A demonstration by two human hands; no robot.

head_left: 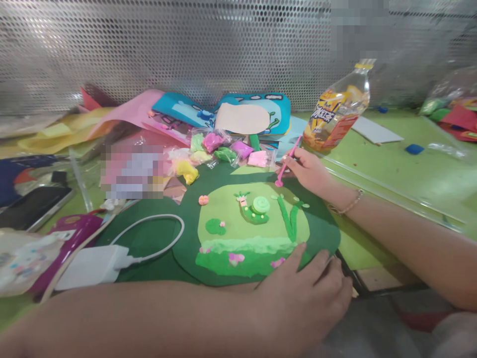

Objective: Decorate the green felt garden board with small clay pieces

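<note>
A round dark green felt board (324, 233) lies before me, with a light green clay picture (231, 214) on it showing a green snail (257, 209), a plant stem (288, 219) and small pink flowers. My left hand (305, 293) rests flat on the board's near right edge, fingers spread, holding nothing. My right hand (307, 171) is at the board's far right edge and grips a pink modelling tool (286, 166), whose tip touches the felt just above the clay picture.
Small bags of coloured clay (223, 151) lie behind the board. A tilted drink bottle (337, 112) stands by my right hand. A white charger with cable (112, 258), a purple case (70, 231), a phone (33, 206) and coloured paper sheets (122, 117) crowd the left.
</note>
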